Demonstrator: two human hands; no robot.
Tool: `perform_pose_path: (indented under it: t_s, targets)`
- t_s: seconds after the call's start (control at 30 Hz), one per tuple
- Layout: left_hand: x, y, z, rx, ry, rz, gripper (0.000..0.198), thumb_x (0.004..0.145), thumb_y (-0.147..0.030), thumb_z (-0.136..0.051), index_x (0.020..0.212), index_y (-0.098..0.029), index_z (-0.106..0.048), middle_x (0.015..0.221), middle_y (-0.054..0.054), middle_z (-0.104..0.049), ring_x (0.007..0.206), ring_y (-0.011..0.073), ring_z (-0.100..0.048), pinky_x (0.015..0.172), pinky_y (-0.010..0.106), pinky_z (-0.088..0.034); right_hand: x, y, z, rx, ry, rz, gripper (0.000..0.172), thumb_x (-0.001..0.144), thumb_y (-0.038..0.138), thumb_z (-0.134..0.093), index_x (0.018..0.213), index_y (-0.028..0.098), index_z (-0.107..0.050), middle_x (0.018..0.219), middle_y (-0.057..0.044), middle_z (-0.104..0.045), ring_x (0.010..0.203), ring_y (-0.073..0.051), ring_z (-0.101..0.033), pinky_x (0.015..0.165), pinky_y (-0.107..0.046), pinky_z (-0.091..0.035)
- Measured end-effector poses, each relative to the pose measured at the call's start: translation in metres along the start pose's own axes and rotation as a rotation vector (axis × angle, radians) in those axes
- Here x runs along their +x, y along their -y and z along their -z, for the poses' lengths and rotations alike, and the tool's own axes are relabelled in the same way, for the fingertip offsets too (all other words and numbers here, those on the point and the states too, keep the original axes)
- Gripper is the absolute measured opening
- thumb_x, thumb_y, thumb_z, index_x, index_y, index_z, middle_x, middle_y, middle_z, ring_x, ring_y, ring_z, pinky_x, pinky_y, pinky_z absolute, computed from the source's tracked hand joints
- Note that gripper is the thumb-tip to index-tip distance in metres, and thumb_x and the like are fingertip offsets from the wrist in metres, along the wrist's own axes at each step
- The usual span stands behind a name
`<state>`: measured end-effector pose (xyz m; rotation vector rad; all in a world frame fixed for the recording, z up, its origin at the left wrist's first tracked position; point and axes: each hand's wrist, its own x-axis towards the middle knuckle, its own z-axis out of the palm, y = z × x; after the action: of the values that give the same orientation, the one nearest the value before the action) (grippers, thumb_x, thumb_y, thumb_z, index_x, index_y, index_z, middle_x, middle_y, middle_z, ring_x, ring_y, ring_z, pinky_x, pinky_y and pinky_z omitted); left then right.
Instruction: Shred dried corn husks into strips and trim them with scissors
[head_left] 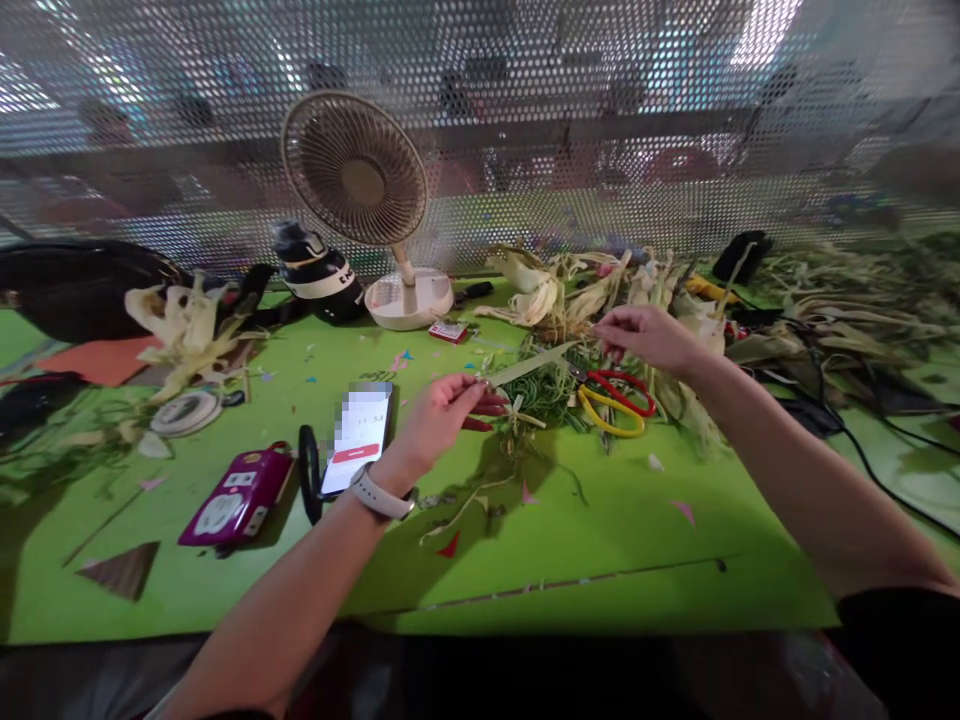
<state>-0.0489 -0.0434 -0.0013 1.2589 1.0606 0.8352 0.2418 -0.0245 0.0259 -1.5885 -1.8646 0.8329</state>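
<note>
A pale strip of corn husk (534, 366) stretches between my two hands above the table. Its left end is pinched in the closed fingertips of my left hand (450, 408), which has a watch on the wrist. At the strip's right end the fingers of my right hand (641, 335) are closed; the tip there is too thin to see clearly. Beneath the strip lies a bundle of green stringy strands (536, 385), with a small tied husk piece (523, 412) at its front. Scissors (616, 400) with red and yellow handles rest just below my right hand.
Dried corn husks (536, 290) lie behind my hands, with more leaves (847, 300) at right beside black cables (840, 430). A fan (409, 300), a black bottle (319, 280), a phone (360, 430), a purple case (236, 500) and a tape roll (186, 411) stand leftward.
</note>
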Motion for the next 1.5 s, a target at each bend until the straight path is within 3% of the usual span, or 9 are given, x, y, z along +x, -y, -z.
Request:
perform_pose_path:
  t_s: [0.07, 0.2, 0.33, 0.5, 0.7, 0.87, 1.03, 1.23, 1.5]
  targets:
    - [0.001, -0.002, 0.002, -0.02, -0.038, -0.008, 0.02, 0.081, -0.033, -0.063, 0.085, -0.014, -0.06, 0.091, 0.01, -0.074, 0.078, 0.0177, -0.071, 0.063, 0.027, -0.056, -0.011, -0.004, -0.001, -0.19, -0.071, -0.023, 0.024, 0.087, 0.037, -0.047, 0.087, 0.016, -0.06, 0.082, -0.007, -0.064, 0.067, -0.014, -0.056, 0.061, -0.03, -0.044]
    - [0.003, -0.001, 0.004, -0.049, -0.059, -0.038, 0.02, 0.081, -0.032, -0.063, 0.087, -0.014, -0.061, 0.09, 0.01, -0.074, 0.079, 0.0173, -0.071, 0.063, 0.026, -0.055, -0.039, -0.008, -0.021, -0.681, 0.117, -0.053, 0.022, 0.079, 0.036, -0.056, 0.085, 0.015, -0.06, 0.087, -0.012, -0.064, 0.07, -0.021, -0.058, 0.057, -0.031, -0.04]
    - [0.004, 0.002, 0.003, -0.083, -0.058, -0.05, 0.02, 0.079, -0.032, -0.065, 0.087, -0.014, -0.063, 0.089, 0.009, -0.074, 0.078, 0.016, -0.07, 0.068, 0.026, -0.055, -0.044, -0.013, -0.042, -0.842, 0.097, -0.097, 0.03, 0.076, 0.029, -0.054, 0.1, 0.012, -0.053, 0.092, -0.015, -0.063, 0.076, -0.024, -0.06, 0.057, -0.029, -0.036]
    - [0.007, 0.007, 0.003, -0.085, -0.091, -0.126, 0.024, 0.074, -0.037, -0.07, 0.087, -0.016, -0.069, 0.086, 0.005, -0.073, 0.078, 0.0147, -0.067, 0.07, 0.026, -0.052, -0.033, -0.016, -0.045, -0.768, 0.081, -0.144, 0.031, 0.072, 0.027, -0.054, 0.099, 0.012, -0.051, 0.085, -0.014, -0.063, 0.073, -0.026, -0.06, 0.057, -0.03, -0.036]
    - [0.008, 0.008, 0.004, -0.067, -0.198, -0.211, 0.023, 0.072, -0.036, -0.072, 0.084, -0.017, -0.072, 0.08, 0.003, -0.072, 0.072, 0.0112, -0.061, 0.062, 0.021, -0.044, -0.041, -0.024, -0.015, -0.629, -0.078, -0.172, 0.024, 0.073, 0.04, -0.055, 0.078, 0.017, -0.057, 0.081, -0.012, -0.064, 0.067, -0.024, -0.057, 0.058, -0.034, -0.041]
    - [0.01, 0.01, 0.003, -0.219, -0.22, -0.202, 0.022, 0.07, -0.034, -0.073, 0.084, -0.017, -0.071, 0.078, 0.003, -0.071, 0.073, 0.0111, -0.062, 0.064, 0.021, -0.044, -0.045, -0.035, 0.006, 0.025, -0.093, -0.293, 0.023, 0.066, 0.037, -0.062, 0.079, 0.019, -0.06, 0.072, -0.007, -0.064, 0.062, -0.02, -0.059, 0.056, -0.034, -0.047]
    - [0.012, 0.014, 0.002, -0.307, -0.212, -0.248, 0.021, 0.07, -0.032, -0.073, 0.085, -0.017, -0.072, 0.078, 0.002, -0.072, 0.073, 0.0106, -0.062, 0.067, 0.022, -0.046, -0.048, -0.035, 0.001, 0.592, -0.146, -0.333, 0.029, 0.063, 0.039, -0.072, 0.081, 0.024, -0.054, 0.072, -0.002, -0.06, 0.052, -0.015, -0.055, 0.051, -0.031, -0.048]
    - [0.009, 0.013, -0.001, -0.304, -0.242, -0.259, 0.022, 0.07, -0.033, -0.073, 0.084, -0.016, -0.072, 0.076, 0.003, -0.072, 0.072, 0.0118, -0.063, 0.068, 0.024, -0.047, -0.058, -0.022, -0.013, 0.368, -0.032, -0.035, 0.045, 0.064, 0.056, -0.07, 0.089, 0.025, -0.049, 0.079, -0.002, -0.055, 0.058, -0.016, -0.051, 0.052, -0.032, -0.046]
    - [0.005, 0.009, -0.004, -0.296, -0.259, -0.314, 0.017, 0.074, -0.031, -0.07, 0.081, -0.016, -0.07, 0.073, 0.001, -0.07, 0.067, 0.01, -0.06, 0.065, 0.023, -0.045, -0.077, 0.008, -0.045, 0.061, 0.202, -0.024, 0.034, 0.074, 0.045, -0.066, 0.091, 0.023, -0.048, 0.076, -0.002, -0.056, 0.064, -0.018, -0.055, 0.057, -0.033, -0.047]
